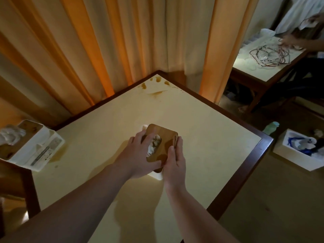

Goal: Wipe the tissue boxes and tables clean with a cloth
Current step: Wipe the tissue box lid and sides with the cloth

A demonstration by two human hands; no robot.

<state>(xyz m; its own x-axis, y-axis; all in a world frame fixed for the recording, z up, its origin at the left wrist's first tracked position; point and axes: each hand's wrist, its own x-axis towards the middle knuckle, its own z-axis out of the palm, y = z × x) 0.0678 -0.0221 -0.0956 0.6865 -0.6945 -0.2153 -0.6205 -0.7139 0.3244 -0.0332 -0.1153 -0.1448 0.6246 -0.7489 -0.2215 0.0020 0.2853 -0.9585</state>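
A white tissue box with a brown wooden lid (164,135) stands in the middle of the cream table (210,137). My left hand (138,153) grips its left side, fingers curled over the lid beside the tissue sticking out. My right hand (175,158) holds the right side, fingers straight along the lid's edge. A second white tissue box (33,146) sits at the table's left edge, tissue poking out. Brown stains (156,86) mark the far corner, and a wet patch lies by the second box. No cloth is in view.
Orange curtains (105,41) hang right behind the table. Another table (263,62) at the back right carries tangled cables, and a person's hands work there. A white box (298,149) with blue and white things and a green bottle (270,128) stand on the floor.
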